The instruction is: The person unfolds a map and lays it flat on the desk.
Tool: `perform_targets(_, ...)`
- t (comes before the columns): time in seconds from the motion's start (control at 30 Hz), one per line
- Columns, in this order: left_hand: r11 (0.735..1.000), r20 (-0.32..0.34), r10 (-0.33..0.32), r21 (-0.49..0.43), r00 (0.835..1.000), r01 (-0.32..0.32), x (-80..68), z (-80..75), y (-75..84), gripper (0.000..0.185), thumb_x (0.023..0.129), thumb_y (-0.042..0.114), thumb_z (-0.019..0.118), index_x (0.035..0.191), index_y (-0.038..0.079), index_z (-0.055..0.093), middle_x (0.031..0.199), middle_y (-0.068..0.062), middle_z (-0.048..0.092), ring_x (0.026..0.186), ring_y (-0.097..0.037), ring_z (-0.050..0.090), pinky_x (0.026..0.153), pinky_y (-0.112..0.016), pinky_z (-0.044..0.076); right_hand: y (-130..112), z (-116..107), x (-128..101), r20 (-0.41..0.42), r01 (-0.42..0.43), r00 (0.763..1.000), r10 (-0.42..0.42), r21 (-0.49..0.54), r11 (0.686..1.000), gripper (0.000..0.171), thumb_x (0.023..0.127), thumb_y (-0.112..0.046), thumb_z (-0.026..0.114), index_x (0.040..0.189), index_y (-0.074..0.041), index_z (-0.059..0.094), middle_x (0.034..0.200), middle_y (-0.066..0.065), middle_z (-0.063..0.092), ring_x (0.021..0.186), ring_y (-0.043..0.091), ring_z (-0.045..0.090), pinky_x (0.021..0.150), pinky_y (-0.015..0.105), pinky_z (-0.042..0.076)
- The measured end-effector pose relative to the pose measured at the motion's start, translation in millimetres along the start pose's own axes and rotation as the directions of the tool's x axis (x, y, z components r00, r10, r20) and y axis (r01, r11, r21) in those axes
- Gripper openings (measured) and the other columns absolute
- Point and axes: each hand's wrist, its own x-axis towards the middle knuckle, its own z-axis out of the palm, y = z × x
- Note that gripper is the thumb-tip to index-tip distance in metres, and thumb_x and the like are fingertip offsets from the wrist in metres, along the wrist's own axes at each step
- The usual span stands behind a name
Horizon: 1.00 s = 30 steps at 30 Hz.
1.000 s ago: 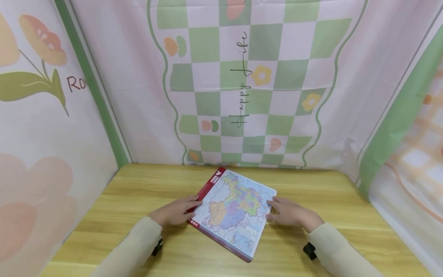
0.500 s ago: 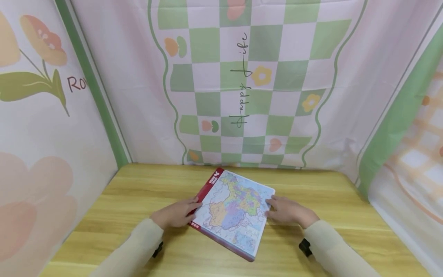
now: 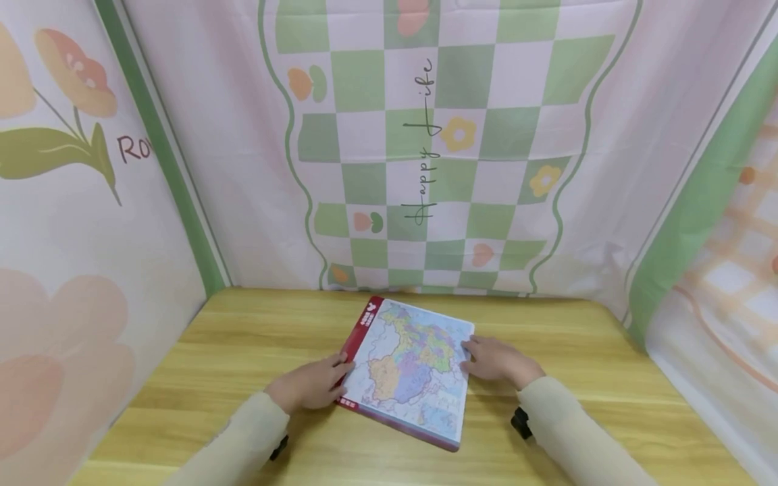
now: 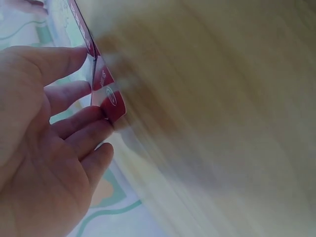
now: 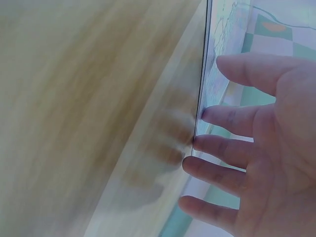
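Note:
A thin, flat box [image 3: 408, 371] with a coloured map on top and a red strip along its left side lies at a slant on the wooden table. My left hand [image 3: 313, 385] touches the red strip side, its fingertips right at the edge. In the left wrist view, that hand's loosely bent fingers [image 4: 81, 121] meet the box's red side [image 4: 114, 104]. At the opposite side, my right hand [image 3: 495, 361] rests its fingertips against the box's edge. Its fingers [image 5: 224, 150] look nearly straight in the right wrist view, with the thumb over the map face.
The wooden table [image 3: 243, 331] reaches back to a hanging cloth [image 3: 358, 81] with green checks. Another patterned cloth [image 3: 79, 223] closes off the left side, and a cloth with a green band [image 3: 681, 223] hangs at the right.
The box has turned slightly clockwise on the table, its far corners shifting left and its near corner moving right. Both hands moved with it, the left nearer me and the right farther left.

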Motion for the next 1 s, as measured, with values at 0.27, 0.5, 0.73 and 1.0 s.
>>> perform_targets(0.27, 0.999, -0.020, 0.007, 0.043, 1.000, -0.006, -4.9, -0.4, 6.6, 0.055, 0.102, 0.030, 0.059, 0.150, 0.007, 0.047, 0.154, -0.019, 0.040, 0.138, -0.036, 0.042, 0.111, -0.051, 0.038, 0.3, -1.5, 9.4, 0.012, -0.028, 1.000, 0.028, 0.000, 1.000, 0.053, 0.103, -0.025, 0.055, 0.145, 0.006, 0.046, 0.151, 0.034, 0.035, 0.137, 0.055, 0.032, 0.110, 0.067, 0.027)
perform_targets(0.5, 0.998, -0.034, 0.024, 0.057, 0.999, -0.022, -7.3, -1.7, 7.4, 0.057, 0.099, 0.035, 0.064, 0.148, 0.009, 0.050, 0.150, -0.017, 0.045, 0.136, -0.035, 0.045, 0.109, -0.051, 0.041, 1.8, -2.6, 18.0, 0.018, -0.043, 0.999, 0.043, -0.005, 0.999, 0.054, 0.104, -0.025, 0.052, 0.149, 0.004, 0.042, 0.154, 0.031, 0.033, 0.138, 0.055, 0.029, 0.110, 0.071, 0.023)
perform_targets(0.73, 0.997, -0.053, 0.060, 0.058, 0.997, -0.057, -8.5, -2.3, 7.1, 0.060, 0.094, 0.040, 0.070, 0.144, 0.010, 0.055, 0.144, -0.016, 0.050, 0.131, -0.032, 0.049, 0.107, -0.049, 0.044, 6.3, -0.4, 27.7, 0.012, -0.070, 0.998, 0.070, 0.015, 0.997, 0.055, 0.104, -0.027, 0.050, 0.152, -0.001, 0.040, 0.157, 0.028, 0.030, 0.140, 0.055, 0.026, 0.108, 0.076, 0.018)
perform_targets(1.0, 0.994, -0.044, 0.048, 0.101, 0.998, -0.043, -4.9, -0.3, 12.6, 0.063, 0.090, 0.050, 0.071, 0.140, 0.013, 0.059, 0.132, -0.009, 0.056, 0.115, -0.022, 0.055, 0.102, -0.044, 0.049, 8.2, 2.4, 35.0, 0.020, -0.080, 0.997, 0.078, 0.083, 0.993, 0.057, 0.106, -0.028, 0.047, 0.155, -0.003, 0.034, 0.160, 0.025, 0.025, 0.144, 0.051, 0.021, 0.110, 0.075, 0.012)
